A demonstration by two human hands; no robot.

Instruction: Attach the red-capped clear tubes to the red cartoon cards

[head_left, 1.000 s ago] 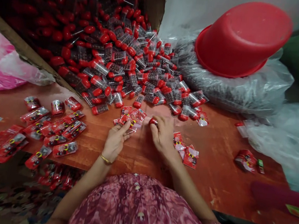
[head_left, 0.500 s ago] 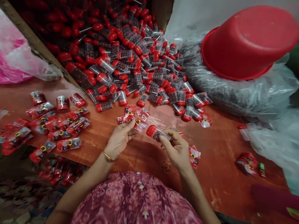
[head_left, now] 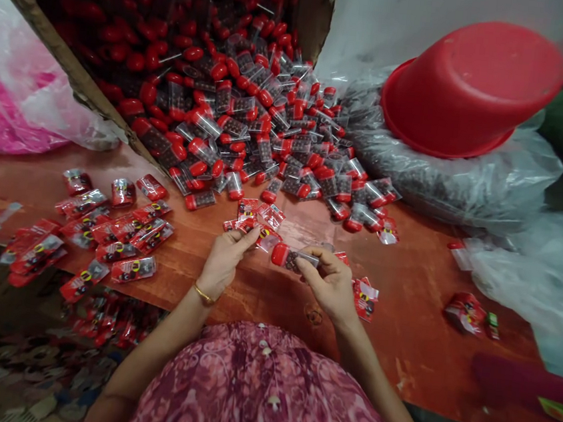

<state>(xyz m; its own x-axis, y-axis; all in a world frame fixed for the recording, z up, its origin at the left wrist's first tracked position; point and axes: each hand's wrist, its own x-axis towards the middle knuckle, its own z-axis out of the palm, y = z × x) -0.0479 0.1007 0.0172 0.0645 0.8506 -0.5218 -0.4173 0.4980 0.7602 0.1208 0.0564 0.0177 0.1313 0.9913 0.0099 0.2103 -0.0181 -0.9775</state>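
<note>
My right hand (head_left: pixel 330 283) is closed on a small clear tube with a red rounded cap (head_left: pixel 289 257); brown bead-like contents show through its wall, and the cap points left. To its left, my left hand (head_left: pixel 221 264), with a gold bangle at the wrist, has thumb and fingers pinched at the edge of a red printed plastic sleeve (head_left: pixel 267 238). Its fingertips are partly hidden by the thumb. Just beyond lie a few more printed sleeves (head_left: pixel 248 208). Others lie beside my right hand, partly covered by it (head_left: pixel 365 299).
A cardboard box (head_left: pixel 44 21) on its side spills a heap of red-capped tubes (head_left: pixel 263 147) onto the red table (head_left: pixel 413 346). Wrapped packs (head_left: pixel 126 231) lie at left. A red tub (head_left: pixel 475 90) rests upside down on a filled plastic bag (head_left: pixel 435 187) at right.
The tube in my right hand has tipped from slanting to nearly level and come slightly left. My left hand has shifted little; the whole view has moved slightly.
</note>
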